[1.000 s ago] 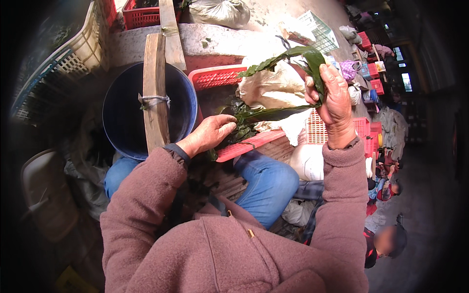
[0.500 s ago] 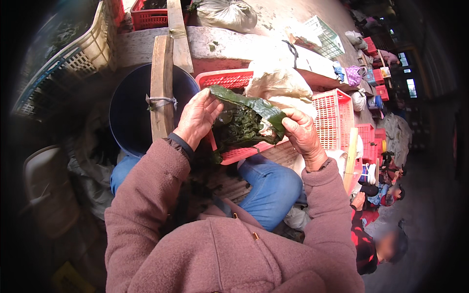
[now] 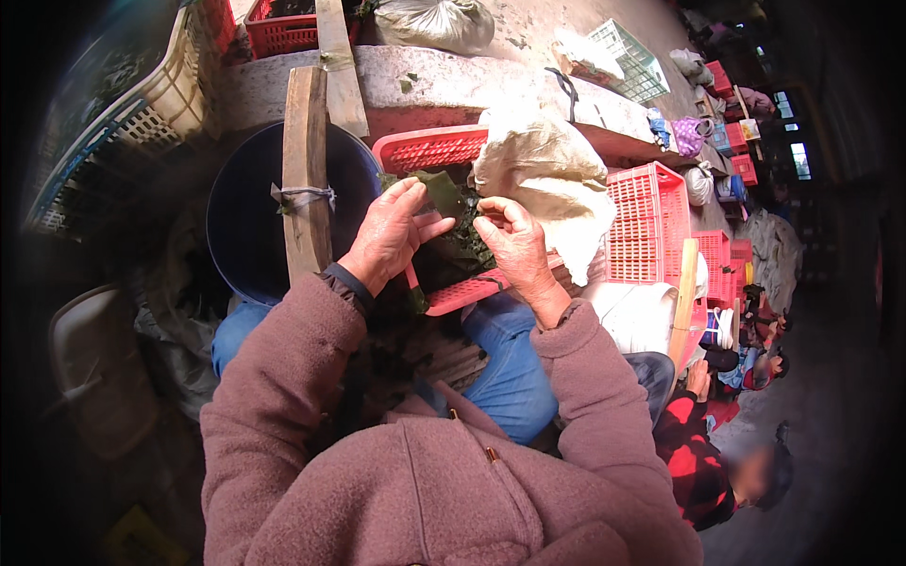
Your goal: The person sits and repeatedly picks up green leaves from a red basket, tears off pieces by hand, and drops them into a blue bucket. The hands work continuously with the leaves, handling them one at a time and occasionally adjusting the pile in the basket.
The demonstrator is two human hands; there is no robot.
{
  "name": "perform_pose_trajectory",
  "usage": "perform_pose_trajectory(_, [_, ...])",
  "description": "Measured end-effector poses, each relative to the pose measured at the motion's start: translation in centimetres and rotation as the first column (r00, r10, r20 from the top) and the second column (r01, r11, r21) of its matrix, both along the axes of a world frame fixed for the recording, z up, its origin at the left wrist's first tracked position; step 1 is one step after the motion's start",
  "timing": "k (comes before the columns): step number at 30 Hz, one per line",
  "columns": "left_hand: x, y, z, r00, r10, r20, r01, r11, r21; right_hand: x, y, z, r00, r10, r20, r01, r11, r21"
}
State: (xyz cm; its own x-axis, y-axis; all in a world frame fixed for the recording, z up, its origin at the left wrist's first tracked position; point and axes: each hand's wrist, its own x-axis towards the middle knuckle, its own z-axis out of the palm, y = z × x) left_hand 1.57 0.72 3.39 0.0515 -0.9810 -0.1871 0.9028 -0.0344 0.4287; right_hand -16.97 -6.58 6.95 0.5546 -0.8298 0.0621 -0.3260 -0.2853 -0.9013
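Note:
My left hand (image 3: 387, 231) pinches a flat piece of dark green seaweed (image 3: 436, 191) over a red crate (image 3: 425, 147). My right hand (image 3: 510, 241) is close to it on the right, fingertips curled together; what they grip is hidden. More seaweed (image 3: 458, 247) lies in the crate. A cream sack (image 3: 543, 174) covers the crate's right part. Left of my hands, a wooden board (image 3: 304, 170) with a tie round it stands across a dark blue tub (image 3: 241, 212).
Crates (image 3: 156, 108) stand at upper left. A ledge (image 3: 434, 80) runs beyond the tub, bearing a plank (image 3: 335, 57). Stacked red crates (image 3: 637, 226) stand at right. A co-worker in red and black (image 3: 689, 453) sits at lower right; other people (image 3: 760, 344) work farther along.
A second ago a long strip stretched between my hands, the right raised. The right hand has come down and leftward beside the left, and less of the strip shows.

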Motion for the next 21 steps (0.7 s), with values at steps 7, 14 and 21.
perform_pose_trajectory(7, [-1.7, 0.1, 0.1, 0.897, 0.003, 0.441, -0.052, 0.994, 0.099, 2.8, 0.7, -0.9, 0.996, -0.060, -0.067, 0.052, 0.992, -0.113])
perform_pose_trajectory(14, [-1.9, 0.0, -1.4, 0.754, -0.074, 0.652, 0.012, 0.995, 0.099, 1.9, 0.5, -2.1, 1.000, 0.006, -0.006, -0.006, 0.999, 0.032])
perform_pose_trajectory(21, [-2.4, -0.1, -2.0, 0.676, -0.098, 0.730, -0.005, 0.990, 0.138, 1.4, 0.1, -3.6, 0.994, -0.045, 0.099, 0.007, 0.935, 0.356])
